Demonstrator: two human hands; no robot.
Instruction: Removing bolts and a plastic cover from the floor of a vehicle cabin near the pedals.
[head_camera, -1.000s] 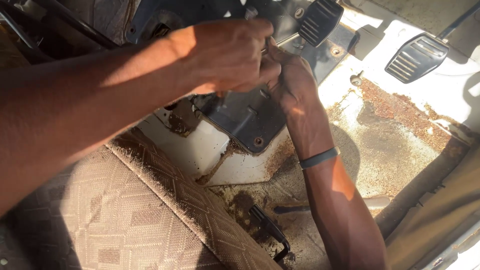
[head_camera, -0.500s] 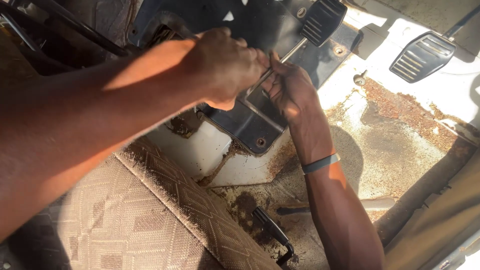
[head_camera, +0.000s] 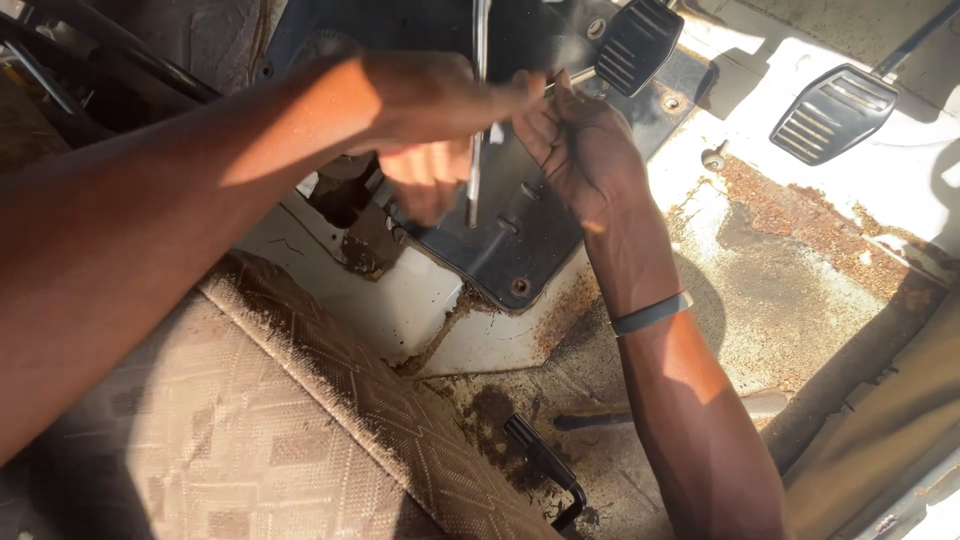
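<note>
— Metal rod (head_camera: 474, 150): where is it, measured from the dark plate (head_camera: 510, 235) bolted to the car floor?

— Start nearest the viewer. Below the plate lies a worn, woven seat cover (head_camera: 250, 430) with a diamond pattern. Below and slightly right of the plate, a black-handled tool (head_camera: 545, 465) rests on the rusty floor (head_camera: 790, 270), touched by nobody. The rod stands nearly upright in front of the plate's upper half, between the two hands.

— What are the hands doing?

— The left hand (head_camera: 425, 105) reaches in from the left, above the plate. Its fingers are curled closed around the rod, though the lower ones are blurred. The right hand (head_camera: 585, 150) comes up from the bottom right, a grey band (head_camera: 652, 313) on the wrist. Its fingertips are pinched shut on a thin bar (head_camera: 572, 77) that slants up towards the nearer pedal (head_camera: 638, 45).

— Which step does this look like?

— By my reading, both hands are mid-way through working the rod and bar at their fixing above the plate. Any further move calls for a firm two-handed hold and little sideways play, since the space is tight.

— Any boxes, trays or tins?

— None show. Nothing holds loose parts. One small bolt (head_camera: 714, 158) stands in the floor, right of the plate.

— And farthest away?

— Above and right of the plate, a second ribbed pedal (head_camera: 832, 113) sits in bright sun.
</note>
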